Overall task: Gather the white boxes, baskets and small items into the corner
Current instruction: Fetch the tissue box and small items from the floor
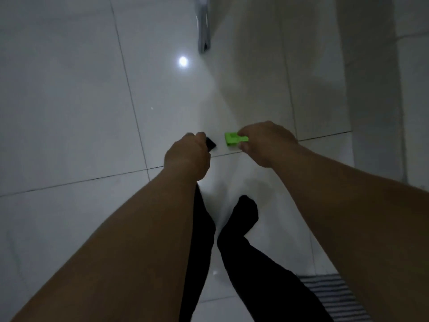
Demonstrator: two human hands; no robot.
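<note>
Fingers first. Our left hand's fingers (pixel 200 137) are curled together round a small black item (pixel 210 143). Only one dark corner of it sticks out past the knuckles, just left of frame centre. Our right hand's fingers (pixel 243 134) and thumb pinch one end of a bright green item (pixel 232 138). Its free end points left toward the black one, near it but apart. Whether either item touches the floor, we cannot tell.

Left hand (pixel 186 156): back up, wrist straight, forearm running down to the lower left edge. Right hand (pixel 267 144): back up, wrist bent slightly inward, forearm running to the lower right edge. Both arms are bare and stretched forward and down.

Count: two hands, two small items, one per hand. Two legs in black (pixel 241 224) at bottom centre. One striped cloth (pixel 334 293) at lower right. One metal leg (pixel 203 26) at top centre. One round light reflection (pixel 183 61) just below and left of it. Pale tiled floor (pixel 69 101) under everything, dark grout lines crossing it.
</note>
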